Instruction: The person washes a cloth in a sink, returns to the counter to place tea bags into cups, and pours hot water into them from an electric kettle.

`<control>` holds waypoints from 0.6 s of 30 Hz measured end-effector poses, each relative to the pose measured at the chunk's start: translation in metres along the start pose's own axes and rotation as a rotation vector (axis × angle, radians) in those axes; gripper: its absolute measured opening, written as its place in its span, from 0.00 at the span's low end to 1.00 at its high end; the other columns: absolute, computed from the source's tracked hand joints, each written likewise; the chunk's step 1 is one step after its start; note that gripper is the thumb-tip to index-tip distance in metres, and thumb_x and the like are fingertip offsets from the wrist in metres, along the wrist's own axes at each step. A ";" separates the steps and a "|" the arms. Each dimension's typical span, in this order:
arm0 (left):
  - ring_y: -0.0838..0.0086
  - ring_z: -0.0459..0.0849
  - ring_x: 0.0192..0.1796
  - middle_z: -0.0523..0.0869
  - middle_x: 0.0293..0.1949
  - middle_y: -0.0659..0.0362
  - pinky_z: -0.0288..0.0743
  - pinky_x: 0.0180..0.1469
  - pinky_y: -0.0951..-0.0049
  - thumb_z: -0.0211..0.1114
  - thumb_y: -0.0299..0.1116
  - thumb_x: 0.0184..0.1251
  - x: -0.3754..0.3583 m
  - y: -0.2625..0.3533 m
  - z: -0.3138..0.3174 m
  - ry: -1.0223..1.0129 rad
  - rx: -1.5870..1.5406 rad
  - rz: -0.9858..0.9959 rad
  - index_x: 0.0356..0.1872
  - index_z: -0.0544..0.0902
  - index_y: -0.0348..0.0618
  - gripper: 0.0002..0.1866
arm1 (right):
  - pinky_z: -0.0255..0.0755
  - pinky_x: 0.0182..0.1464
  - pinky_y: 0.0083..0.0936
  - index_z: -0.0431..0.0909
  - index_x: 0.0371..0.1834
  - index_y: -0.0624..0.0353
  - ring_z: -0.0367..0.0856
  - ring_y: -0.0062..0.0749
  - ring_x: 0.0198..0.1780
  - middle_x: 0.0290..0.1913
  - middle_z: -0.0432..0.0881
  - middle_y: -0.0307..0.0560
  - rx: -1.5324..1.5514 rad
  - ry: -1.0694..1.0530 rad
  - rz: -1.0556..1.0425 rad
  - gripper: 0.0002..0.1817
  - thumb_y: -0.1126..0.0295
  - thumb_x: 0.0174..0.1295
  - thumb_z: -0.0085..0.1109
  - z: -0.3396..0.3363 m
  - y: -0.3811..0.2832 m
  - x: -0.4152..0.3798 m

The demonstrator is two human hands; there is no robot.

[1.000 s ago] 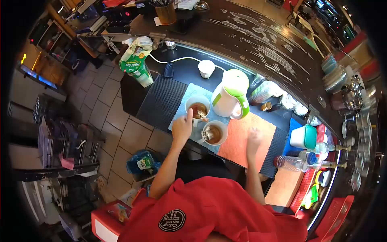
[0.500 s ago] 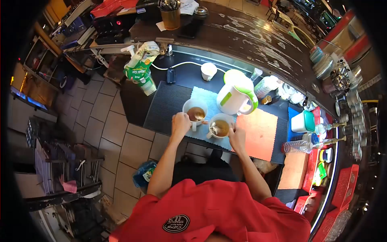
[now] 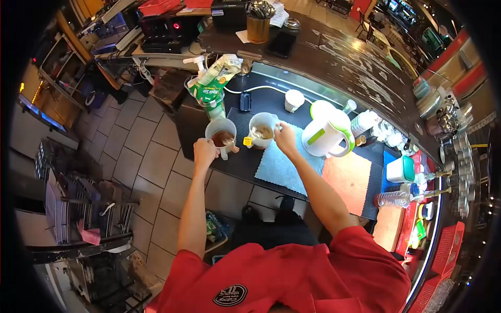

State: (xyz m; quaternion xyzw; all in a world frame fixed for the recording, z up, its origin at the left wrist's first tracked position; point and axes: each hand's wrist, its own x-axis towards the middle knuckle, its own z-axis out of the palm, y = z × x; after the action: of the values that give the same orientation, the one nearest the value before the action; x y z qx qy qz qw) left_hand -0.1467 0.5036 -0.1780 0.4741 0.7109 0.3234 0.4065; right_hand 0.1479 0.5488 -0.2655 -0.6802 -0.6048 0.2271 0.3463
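Observation:
Two pale cups of brown tea are side by side at the left end of the dark counter. My left hand (image 3: 206, 152) is closed at the near left rim of the left cup (image 3: 229, 125), fingers pinched. The left cup's handle points toward me, and a tea bag shows in the liquid. My right hand (image 3: 285, 136) grips the right side of the right cup (image 3: 255, 121). A yellow tea bag tag (image 3: 247, 141) hangs outside this cup's near side, with a pale tea bag in the tea. Fingertips of both hands are partly hidden.
A green and white pouch (image 3: 211, 88) stands just beyond the left cup. Right of my right hand are a blue cloth (image 3: 284, 164), a white and green electric kettle (image 3: 326, 133) and an orange cloth (image 3: 347, 180). A small white cup (image 3: 294, 100) stands behind.
Both hands have carried the two cups left, from the blue cloth to the counter's left end near the pouch. The camera view has shifted too.

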 end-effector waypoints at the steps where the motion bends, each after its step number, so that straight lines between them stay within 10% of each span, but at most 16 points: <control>1: 0.67 0.79 0.18 0.84 0.19 0.51 0.76 0.26 0.70 0.45 0.28 0.68 0.005 -0.005 -0.003 -0.005 0.008 0.001 0.24 0.81 0.25 0.20 | 0.75 0.33 0.38 0.81 0.46 0.68 0.83 0.43 0.26 0.26 0.85 0.53 -0.031 0.010 -0.020 0.16 0.66 0.63 0.52 0.007 -0.005 0.008; 12: 0.73 0.76 0.16 0.83 0.18 0.53 0.73 0.24 0.75 0.49 0.40 0.76 0.010 -0.034 0.007 0.052 -0.065 -0.026 0.32 0.83 0.27 0.23 | 0.76 0.50 0.40 0.78 0.48 0.68 0.84 0.50 0.41 0.36 0.85 0.62 0.138 0.170 0.303 0.20 0.60 0.64 0.56 0.005 -0.021 0.044; 18: 0.76 0.74 0.17 0.82 0.19 0.58 0.68 0.23 0.78 0.55 0.48 0.76 -0.060 -0.037 0.003 0.216 -0.063 -0.178 0.42 0.84 0.33 0.23 | 0.72 0.63 0.37 0.63 0.66 0.66 0.79 0.51 0.58 0.58 0.78 0.60 0.076 0.486 0.570 0.48 0.63 0.41 0.80 0.009 0.020 0.115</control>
State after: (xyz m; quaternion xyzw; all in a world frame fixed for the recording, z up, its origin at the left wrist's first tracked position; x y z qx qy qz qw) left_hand -0.1457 0.4349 -0.1942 0.3585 0.7792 0.3573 0.3696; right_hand 0.1739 0.6629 -0.2735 -0.8419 -0.2828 0.1687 0.4275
